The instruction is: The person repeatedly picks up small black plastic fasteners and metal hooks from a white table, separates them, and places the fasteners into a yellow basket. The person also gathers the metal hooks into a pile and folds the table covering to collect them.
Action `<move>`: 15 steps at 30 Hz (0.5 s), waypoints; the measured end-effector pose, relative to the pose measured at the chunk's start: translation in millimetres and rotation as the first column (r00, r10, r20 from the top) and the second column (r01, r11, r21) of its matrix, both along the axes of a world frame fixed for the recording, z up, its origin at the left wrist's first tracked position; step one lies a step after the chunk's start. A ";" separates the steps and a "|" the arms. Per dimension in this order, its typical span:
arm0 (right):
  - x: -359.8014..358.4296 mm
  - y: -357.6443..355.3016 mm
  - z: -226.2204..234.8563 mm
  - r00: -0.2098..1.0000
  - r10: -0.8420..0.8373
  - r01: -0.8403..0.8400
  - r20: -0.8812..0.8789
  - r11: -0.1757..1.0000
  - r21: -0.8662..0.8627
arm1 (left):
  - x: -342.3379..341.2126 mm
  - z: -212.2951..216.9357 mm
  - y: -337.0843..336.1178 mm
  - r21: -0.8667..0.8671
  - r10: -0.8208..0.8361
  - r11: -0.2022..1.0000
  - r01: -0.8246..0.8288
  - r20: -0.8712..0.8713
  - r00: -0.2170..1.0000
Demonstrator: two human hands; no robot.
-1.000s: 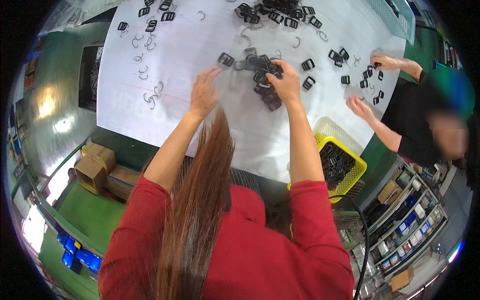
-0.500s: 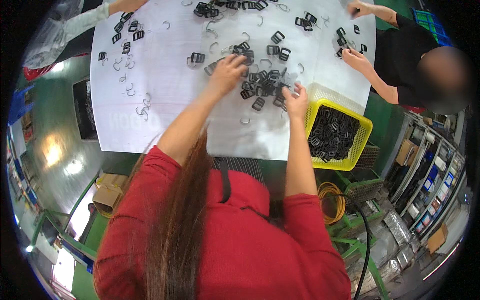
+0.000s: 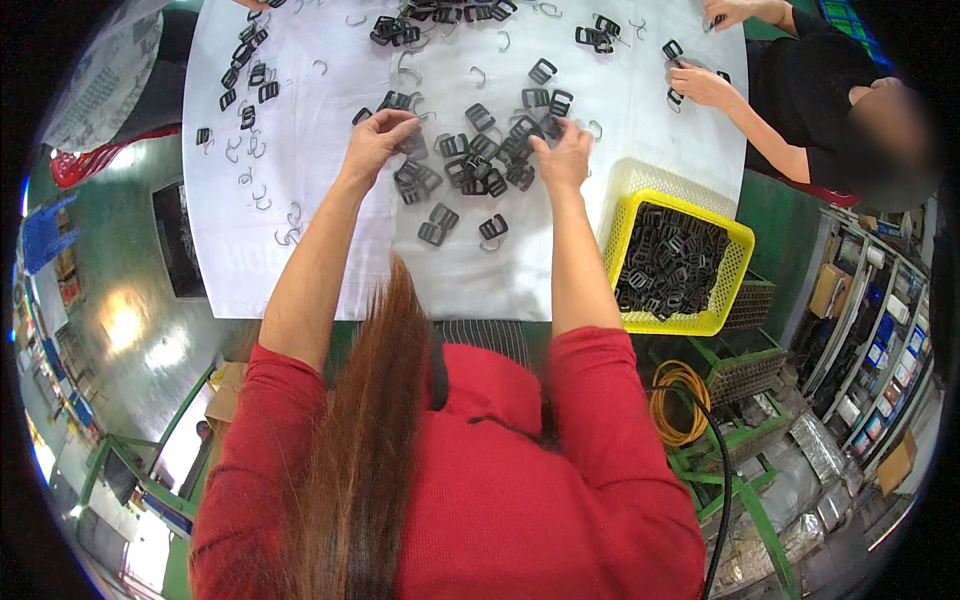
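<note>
Two hands work the middle of the bench (image 3: 300, 270), which is covered with a white sheet. Since a second ago both have come nearer the person's own edge: the right hand (image 3: 565, 155), which half a second back rested close to the yellow basket (image 3: 735, 262), now sits up in the pile of black buckles (image 3: 480, 160), and the left hand (image 3: 378, 135) has drawn leftward to the pile's near-left fringe. Judging from that, the picking has moved from the basket side back to the loose heap.

Left hand: fingers curled together at the tips, apparently pinched on a small dark piece, though what exactly is too small to tell. Right hand: fingers spread over the buckles at the pile's right edge, touching them; whether the grip has closed on one I cannot tell.

Loose buckles lie scattered around both hands, with two stray ones (image 3: 465, 225) nearer the person. Thin wire hooks (image 3: 288, 232) lie apart to the left, on bare sheet.

Containers: the yellow basket hangs at the bench's right edge, just beside the right forearm, and holds a heap of the same black buckles (roughly filled across the floor, not to the rim). No other container on the bench.

Co-worker's hands (image 3: 700, 85) work at the far right corner, well apart.
</note>
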State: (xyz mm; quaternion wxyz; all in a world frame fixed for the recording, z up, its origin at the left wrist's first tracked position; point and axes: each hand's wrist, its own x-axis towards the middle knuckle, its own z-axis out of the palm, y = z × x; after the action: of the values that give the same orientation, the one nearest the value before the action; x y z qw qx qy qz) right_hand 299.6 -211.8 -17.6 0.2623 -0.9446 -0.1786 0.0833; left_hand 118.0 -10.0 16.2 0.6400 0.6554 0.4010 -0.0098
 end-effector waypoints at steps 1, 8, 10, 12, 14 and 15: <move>7.2 5.4 5.2 0.976 0.025 -0.030 -0.218 0.999 -0.019 | 3.6 3.4 -0.9 0.073 -0.051 0.996 0.058 -0.086 0.995; 12.3 -3.7 8.5 0.968 0.146 -0.171 -0.202 0.979 -0.110 | 12.4 -15.7 -1.6 -0.109 -0.016 0.994 -0.001 -0.150 0.989; -9.5 7.0 24.6 0.976 0.087 -0.133 -0.200 0.964 -0.231 | 13.5 -14.0 -3.0 -0.286 -0.010 0.958 -0.029 -0.132 0.991; -43.9 15.2 20.6 0.983 0.129 -0.158 -0.127 0.955 -0.252 | 17.9 -19.0 -6.2 -0.166 0.025 0.985 -0.056 -0.181 0.983; -58.2 17.0 12.1 0.974 0.167 -0.187 -0.151 0.974 -0.129 | 27.6 -25.2 -18.6 0.227 -0.003 0.971 0.071 -0.284 0.959; -59.0 17.2 6.8 0.962 0.183 -0.186 -0.203 0.983 0.006 | 33.1 -11.6 -31.6 0.402 -0.010 0.905 0.142 -0.313 0.950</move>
State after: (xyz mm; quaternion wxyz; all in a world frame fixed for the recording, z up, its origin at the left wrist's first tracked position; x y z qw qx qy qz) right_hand 240.6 -194.6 -10.7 0.2640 -0.9122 -0.2377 0.2042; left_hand 151.1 -41.6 4.6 0.4139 0.7835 0.4608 -0.0493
